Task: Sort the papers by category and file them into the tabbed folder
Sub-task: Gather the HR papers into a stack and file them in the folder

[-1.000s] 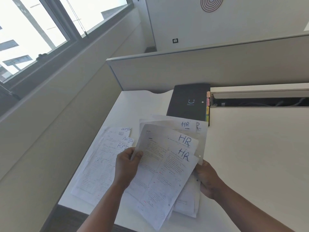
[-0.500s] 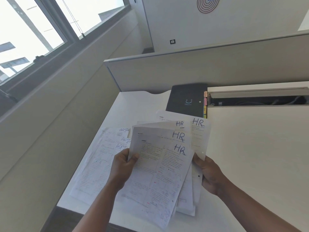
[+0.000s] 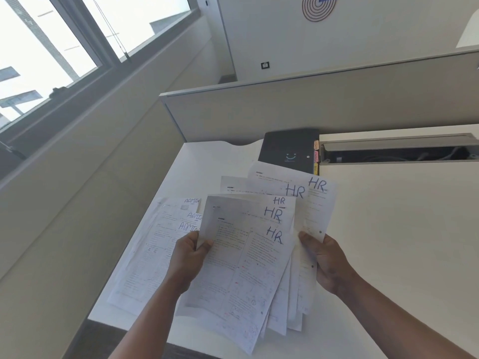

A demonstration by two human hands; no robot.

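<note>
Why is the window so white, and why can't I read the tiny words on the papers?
In the head view, daylight floods the window, so it washes out to white; the big HR letters on the held papers read fine, but the small print is too fine and soft to read; the wide lens also makes the divider and walls lean.
</note>
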